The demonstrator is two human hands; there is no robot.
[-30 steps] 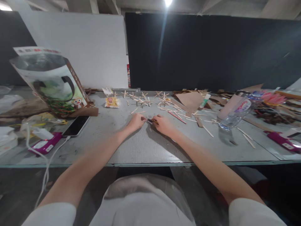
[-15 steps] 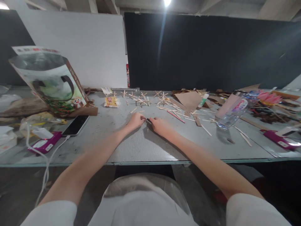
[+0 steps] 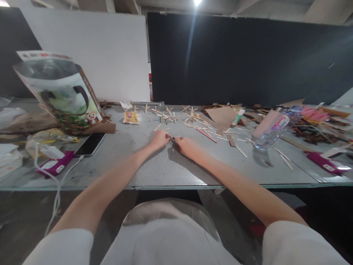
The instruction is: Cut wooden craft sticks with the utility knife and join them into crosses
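While seemingly joined stick stars (image 3: 174, 118) are sitting near the table's (image 3: 165, 173) back edge, loose sticks (image 3: 241, 151) unjoined, our right hand (image 3: 182, 143) is clasping a dark tool (image 3: 173, 139), our left hand (image 3: 160, 140) pinching something indistinct.

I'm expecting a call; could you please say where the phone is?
In the head view, the phone lies at left on the table, in front of the printed bag, beside the purple device.

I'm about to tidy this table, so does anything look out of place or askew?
Loose pale wooden sticks lie scattered at various angles on the grey table, which looks messy. The clear plastic bottle appears to lean right, though lens distortion may explain it. I see no spill.
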